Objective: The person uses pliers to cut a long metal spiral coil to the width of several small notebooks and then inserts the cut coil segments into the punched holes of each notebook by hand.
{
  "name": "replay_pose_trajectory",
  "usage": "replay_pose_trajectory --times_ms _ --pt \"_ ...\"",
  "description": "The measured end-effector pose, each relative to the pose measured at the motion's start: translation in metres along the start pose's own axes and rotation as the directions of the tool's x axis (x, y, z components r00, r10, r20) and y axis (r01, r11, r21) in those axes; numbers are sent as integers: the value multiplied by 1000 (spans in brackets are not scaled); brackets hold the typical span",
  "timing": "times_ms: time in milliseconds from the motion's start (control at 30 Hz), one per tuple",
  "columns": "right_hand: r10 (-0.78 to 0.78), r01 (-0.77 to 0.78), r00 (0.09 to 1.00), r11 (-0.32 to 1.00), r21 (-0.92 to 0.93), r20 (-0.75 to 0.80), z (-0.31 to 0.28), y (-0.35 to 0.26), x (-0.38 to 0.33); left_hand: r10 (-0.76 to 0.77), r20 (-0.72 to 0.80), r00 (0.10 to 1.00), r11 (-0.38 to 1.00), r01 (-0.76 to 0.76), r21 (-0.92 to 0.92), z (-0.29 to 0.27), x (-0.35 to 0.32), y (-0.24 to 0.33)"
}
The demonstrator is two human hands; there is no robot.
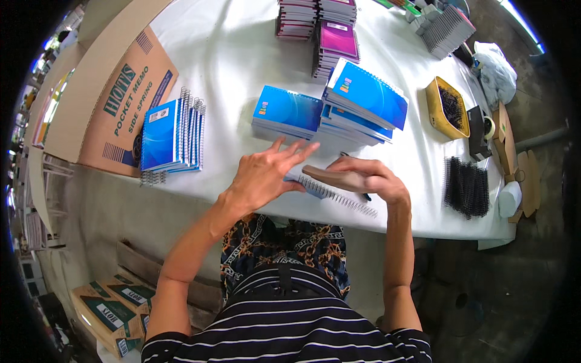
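Note:
Below the blue stacks, my left hand spans a small blue notebook, its thumb at the near side and its other fingers stretched to the far side. Much of that notebook is hidden by the hand. A wire spiral runs along the notebook's edge and sticks out past it to the right. My right hand closes on a flat brown piece, blurred by motion, just above the spiral. Beneath the right hand, a thin dark tool shows only in part on the table.
Finished-looking spiral notebooks stand by an open cardboard box at left. Ahead are blue notebook stacks and magenta ones. At right are a yellow tray of black coils and a black coil pile.

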State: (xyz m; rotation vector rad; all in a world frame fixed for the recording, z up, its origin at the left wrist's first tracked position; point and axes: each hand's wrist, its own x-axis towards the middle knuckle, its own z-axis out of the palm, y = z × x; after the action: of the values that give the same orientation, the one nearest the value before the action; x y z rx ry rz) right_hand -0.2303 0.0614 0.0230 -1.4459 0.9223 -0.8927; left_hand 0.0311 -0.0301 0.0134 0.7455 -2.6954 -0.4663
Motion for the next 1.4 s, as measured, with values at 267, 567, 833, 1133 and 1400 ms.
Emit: replay_pose_trajectory --times_ms 267,567,833,1133,1400 --pt "63 -62 998 992 -109 -1 7 -10 15 -252 -29 967 675 154 -721 23 -9 -30" --pt "197 -205 979 935 -290 -58 15 -16 32 -232 -85 969 482 39 -875 45 -13 -34" --pt "225 -237 971 900 -366 -77 19 -11 41 -210 -46 977 499 66 -864 45 -15 -36" --pt "120 -173 981 896 -409 -151 17 -28 18 -110 58 992 450 102 -887 32 -24 -46" --pt "-275 -656 753 -242 -715 -597 -28 1 -101 42 56 998 349 38 -936 32 -18 -45"
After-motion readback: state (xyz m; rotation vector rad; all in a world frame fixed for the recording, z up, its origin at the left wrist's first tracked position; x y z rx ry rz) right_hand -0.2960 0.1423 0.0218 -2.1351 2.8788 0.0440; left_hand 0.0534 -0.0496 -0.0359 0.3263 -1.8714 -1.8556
